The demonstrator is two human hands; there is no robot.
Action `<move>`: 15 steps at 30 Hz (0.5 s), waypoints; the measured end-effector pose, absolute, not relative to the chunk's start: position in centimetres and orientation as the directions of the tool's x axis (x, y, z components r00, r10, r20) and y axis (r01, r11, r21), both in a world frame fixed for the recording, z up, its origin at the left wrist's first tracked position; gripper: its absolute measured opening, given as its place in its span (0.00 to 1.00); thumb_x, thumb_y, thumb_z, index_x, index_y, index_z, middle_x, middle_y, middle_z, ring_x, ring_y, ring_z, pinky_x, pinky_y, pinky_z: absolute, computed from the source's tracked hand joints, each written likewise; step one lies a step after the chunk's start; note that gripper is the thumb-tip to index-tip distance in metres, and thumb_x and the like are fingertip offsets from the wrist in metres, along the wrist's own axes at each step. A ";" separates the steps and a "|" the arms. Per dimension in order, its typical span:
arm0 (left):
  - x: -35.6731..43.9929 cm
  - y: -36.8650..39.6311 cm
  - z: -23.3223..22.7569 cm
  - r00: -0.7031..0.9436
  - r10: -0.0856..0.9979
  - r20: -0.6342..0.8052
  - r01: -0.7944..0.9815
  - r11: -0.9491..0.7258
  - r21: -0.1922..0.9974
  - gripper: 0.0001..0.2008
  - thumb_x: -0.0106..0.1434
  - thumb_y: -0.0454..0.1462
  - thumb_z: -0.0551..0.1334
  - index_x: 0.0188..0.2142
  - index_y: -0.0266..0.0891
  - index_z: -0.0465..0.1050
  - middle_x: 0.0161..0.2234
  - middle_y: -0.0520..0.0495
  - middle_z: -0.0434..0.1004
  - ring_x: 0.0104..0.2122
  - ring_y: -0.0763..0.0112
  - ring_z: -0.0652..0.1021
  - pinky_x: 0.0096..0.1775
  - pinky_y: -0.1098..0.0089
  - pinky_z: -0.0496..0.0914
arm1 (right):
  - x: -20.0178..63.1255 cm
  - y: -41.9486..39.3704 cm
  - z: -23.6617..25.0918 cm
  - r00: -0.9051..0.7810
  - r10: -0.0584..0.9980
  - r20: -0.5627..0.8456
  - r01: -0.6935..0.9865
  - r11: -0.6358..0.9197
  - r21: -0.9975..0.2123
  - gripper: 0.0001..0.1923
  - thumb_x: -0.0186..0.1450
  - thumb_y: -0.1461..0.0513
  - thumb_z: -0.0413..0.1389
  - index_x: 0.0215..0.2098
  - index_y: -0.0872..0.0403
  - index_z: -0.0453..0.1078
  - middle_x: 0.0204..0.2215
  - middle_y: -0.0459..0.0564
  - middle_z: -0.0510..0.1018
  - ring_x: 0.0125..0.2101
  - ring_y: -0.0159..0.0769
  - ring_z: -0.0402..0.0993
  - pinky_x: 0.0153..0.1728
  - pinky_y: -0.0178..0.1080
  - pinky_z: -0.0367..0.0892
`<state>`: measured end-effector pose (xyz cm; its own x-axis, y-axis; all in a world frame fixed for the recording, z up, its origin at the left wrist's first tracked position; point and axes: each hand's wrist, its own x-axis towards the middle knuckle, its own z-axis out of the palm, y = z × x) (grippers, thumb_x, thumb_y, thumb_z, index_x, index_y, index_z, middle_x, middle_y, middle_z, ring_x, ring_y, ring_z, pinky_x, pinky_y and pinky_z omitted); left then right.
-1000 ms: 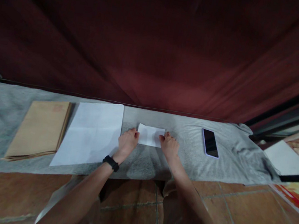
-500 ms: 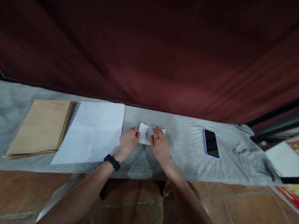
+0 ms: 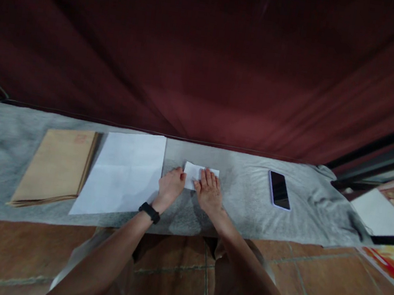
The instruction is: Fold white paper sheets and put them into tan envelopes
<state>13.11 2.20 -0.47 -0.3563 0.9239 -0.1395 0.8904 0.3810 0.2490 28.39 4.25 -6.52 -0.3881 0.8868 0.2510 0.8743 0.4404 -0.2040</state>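
Folded paper point(image 3: 193, 172), small and white, lies on the grey cloth point(image 3: 240, 202) in front of you, close to the cloth's far edge where the dark red curtain point(image 3: 209, 61) hangs. Your right hand point(image 3: 208, 192) lies flat on top of it, fingers stretched out side by side and pressing down, so that only the paper's far strip and left corner show. Your left hand point(image 3: 170, 186) rests just beside it on the left, loosely curled, with its fingertips touching the paper's left edge; I cannot tell whether it pinches the edge or only steadies it. You wear a black band point(image 3: 149, 212) on the left wrist. Just to the left of your left hand a large white sheet point(image 3: 122, 173) lies open and flat, crease lines showing across it, and beyond that sits a stack of brown envelopes point(image 3: 57, 167), its edge touching the sheet or nearly so. Well to the right of your hands a phone point(image 3: 279, 189) lies screen up on the cloth. Reddish floor tiles point(image 3: 309, 290) run along the near side below the cloth.
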 end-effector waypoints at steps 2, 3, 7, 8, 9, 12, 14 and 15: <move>13.3 2.1 -0.5 -0.357 0.927 -0.115 0.897 0.374 0.237 0.17 0.74 0.41 0.49 0.49 0.41 0.75 0.43 0.41 0.83 0.45 0.55 0.83 0.43 0.61 0.75 | 28.3 4.2 -6.7 -0.386 0.887 0.253 0.877 0.438 -0.197 0.29 0.77 0.53 0.46 0.71 0.59 0.57 0.71 0.60 0.59 0.69 0.49 0.57 0.68 0.53 0.52; 13.3 2.0 -0.5 -0.354 0.929 -0.105 0.900 0.369 0.231 0.17 0.74 0.41 0.49 0.49 0.41 0.75 0.42 0.41 0.84 0.44 0.55 0.83 0.42 0.61 0.75 | 28.3 4.2 -6.8 -0.386 0.887 0.254 0.878 0.438 -0.195 0.30 0.77 0.53 0.46 0.71 0.59 0.57 0.71 0.60 0.58 0.69 0.49 0.57 0.68 0.53 0.51; 13.6 1.9 -0.6 -0.351 0.934 -0.065 0.909 0.357 0.213 0.17 0.74 0.40 0.49 0.48 0.39 0.75 0.41 0.40 0.84 0.43 0.54 0.84 0.41 0.62 0.75 | 28.3 4.2 -7.1 -0.383 0.886 0.259 0.876 0.438 -0.201 0.31 0.77 0.52 0.45 0.72 0.60 0.56 0.71 0.60 0.57 0.69 0.50 0.56 0.68 0.53 0.50; 13.6 1.9 -0.7 -0.352 0.935 -0.054 0.911 0.355 0.209 0.17 0.74 0.40 0.48 0.48 0.39 0.75 0.40 0.40 0.84 0.42 0.54 0.84 0.41 0.62 0.75 | 28.3 4.2 -7.1 -0.383 0.886 0.262 0.876 0.438 -0.203 0.31 0.77 0.52 0.45 0.72 0.60 0.56 0.71 0.60 0.57 0.69 0.50 0.55 0.68 0.53 0.50; 13.6 1.9 -0.8 -0.352 0.935 -0.044 0.913 0.353 0.206 0.17 0.74 0.40 0.48 0.47 0.39 0.75 0.39 0.40 0.84 0.41 0.54 0.84 0.40 0.62 0.75 | 28.3 4.2 -7.1 -0.382 0.885 0.265 0.875 0.439 -0.205 0.31 0.77 0.52 0.45 0.72 0.60 0.56 0.71 0.60 0.57 0.69 0.49 0.55 0.68 0.53 0.49; 13.6 1.9 -1.1 -0.346 0.938 -0.023 0.918 0.344 0.199 0.18 0.74 0.40 0.48 0.48 0.39 0.75 0.38 0.40 0.84 0.40 0.53 0.84 0.39 0.61 0.75 | 28.3 4.2 -7.2 -0.383 0.882 0.274 0.872 0.443 -0.209 0.31 0.77 0.52 0.44 0.72 0.60 0.55 0.71 0.60 0.58 0.70 0.49 0.55 0.68 0.53 0.50; 13.6 1.8 -1.3 -0.339 0.941 -0.011 0.922 0.334 0.198 0.18 0.74 0.40 0.47 0.49 0.39 0.74 0.37 0.39 0.84 0.40 0.54 0.84 0.39 0.62 0.75 | 28.3 4.2 -7.2 -0.380 0.881 0.280 0.872 0.443 -0.209 0.31 0.77 0.52 0.44 0.72 0.60 0.56 0.71 0.61 0.58 0.69 0.50 0.55 0.68 0.53 0.50; 13.6 1.8 -1.4 -0.337 0.941 -0.005 0.922 0.331 0.199 0.18 0.74 0.40 0.47 0.50 0.38 0.74 0.38 0.39 0.84 0.40 0.54 0.84 0.39 0.62 0.75 | 28.3 4.2 -7.3 -0.381 0.880 0.283 0.871 0.444 -0.209 0.31 0.77 0.52 0.44 0.71 0.60 0.56 0.71 0.61 0.59 0.69 0.50 0.56 0.68 0.54 0.50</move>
